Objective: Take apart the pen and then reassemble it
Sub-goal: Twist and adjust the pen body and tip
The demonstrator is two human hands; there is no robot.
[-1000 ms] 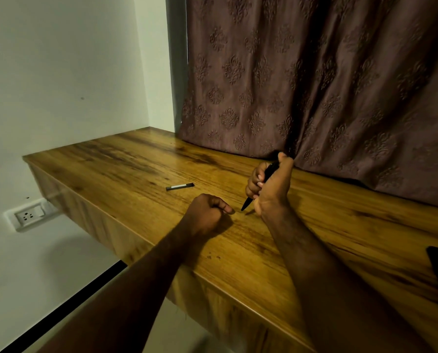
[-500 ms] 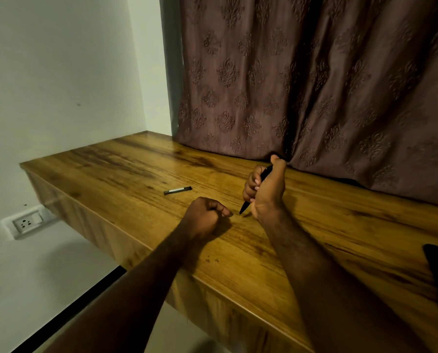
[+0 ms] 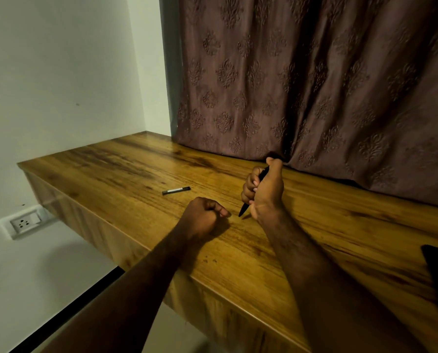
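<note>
Black pen (image 3: 244,211) slants through curled fingers (image 3: 248,190) of right hand (image 3: 267,196).

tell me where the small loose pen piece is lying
In the head view, the loose pen piece lies flat on the wooden desk, just beyond and left of the left hand, apart from it.

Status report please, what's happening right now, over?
Right hand grips pen, tip down near table. Left hand fisted on table, contents hidden. Loose pen piece lies apart, leftward.
</note>
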